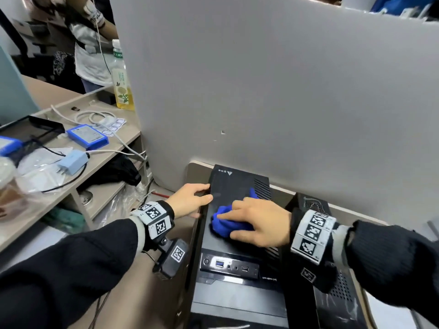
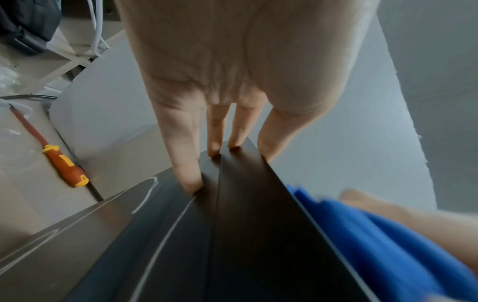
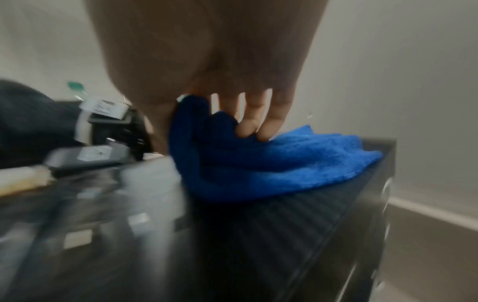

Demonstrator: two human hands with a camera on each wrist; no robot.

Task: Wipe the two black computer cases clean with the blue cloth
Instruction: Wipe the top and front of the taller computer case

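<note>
Two black computer cases stand side by side below a grey partition: the left case and the right case. My right hand lies on top of the left case and grips the bunched blue cloth, pressing it down. In the right wrist view, the fingers curl into the cloth, which spreads over the case's ribbed top. My left hand steadies that case at its left edge. Its straight fingers press the side panel, thumb over the top, beside the cloth.
The grey partition rises right behind the cases. A red and yellow screwdriver lies on the floor to their left. The desk at left carries blue boxes, cables and a bottle. Another person stands beyond it.
</note>
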